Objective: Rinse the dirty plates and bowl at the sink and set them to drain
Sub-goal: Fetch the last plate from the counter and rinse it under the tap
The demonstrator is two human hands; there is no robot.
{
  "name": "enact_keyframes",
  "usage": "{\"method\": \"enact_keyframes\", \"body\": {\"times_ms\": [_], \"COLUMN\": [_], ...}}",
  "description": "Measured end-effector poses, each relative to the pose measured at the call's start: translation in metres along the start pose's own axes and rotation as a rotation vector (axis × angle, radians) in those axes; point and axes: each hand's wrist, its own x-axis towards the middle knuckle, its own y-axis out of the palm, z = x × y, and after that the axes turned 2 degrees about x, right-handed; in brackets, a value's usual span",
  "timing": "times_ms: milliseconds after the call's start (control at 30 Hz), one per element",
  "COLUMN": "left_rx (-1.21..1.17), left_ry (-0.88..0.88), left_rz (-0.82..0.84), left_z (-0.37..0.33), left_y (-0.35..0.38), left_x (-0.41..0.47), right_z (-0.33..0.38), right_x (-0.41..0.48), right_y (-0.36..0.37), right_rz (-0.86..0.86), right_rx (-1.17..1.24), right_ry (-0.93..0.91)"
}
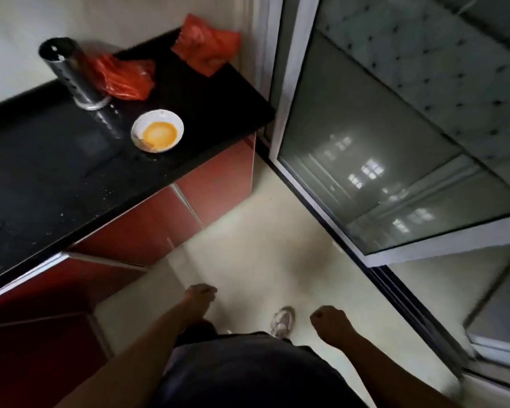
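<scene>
A white bowl point(157, 130) with orange sauce residue inside sits near the right end of a black countertop point(50, 172). No sink or other plates are in view. My left hand point(200, 295) hangs low over the floor, fingers loosely curled, holding nothing. My right hand point(331, 319) is lower right, closed in a loose fist with nothing in it. Both hands are well below and in front of the bowl, apart from the counter.
A perforated metal cylinder point(71, 72) stands on the counter behind the bowl, with two orange plastic bags point(124, 78) point(206, 44) beside it. Red cabinet doors point(147, 228) run below. A glass sliding door point(380, 160) with a floor track is on the right. Pale floor point(262, 260) lies ahead.
</scene>
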Motion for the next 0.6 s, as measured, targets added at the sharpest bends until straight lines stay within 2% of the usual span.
{"method": "enact_keyframes", "body": {"times_ms": [100, 267, 433, 600], "left_rx": [0.0, -0.218, -0.509, -0.593], "left_ry": [-0.008, 0.053, 0.172, 0.045], "left_rz": [-0.022, -0.123, -0.388, -0.759], "left_z": [-0.038, -0.097, -0.158, -0.192], "left_y": [-0.004, -0.043, -0.109, -0.202], "left_x": [-0.005, 0.022, 0.068, 0.116], "right_z": [-0.002, 0.066, 0.183, 0.324], "right_x": [0.033, 0.093, 0.148, 0.191], "right_y": [-0.041, -0.116, -0.189, -0.249], "right_rz": [-0.004, 0.037, 0.01, 0.0], "right_rx": [-0.008, -0.058, -0.027, 0.061], "right_ry": [-0.032, -0.182, -0.336, -0.498]}}
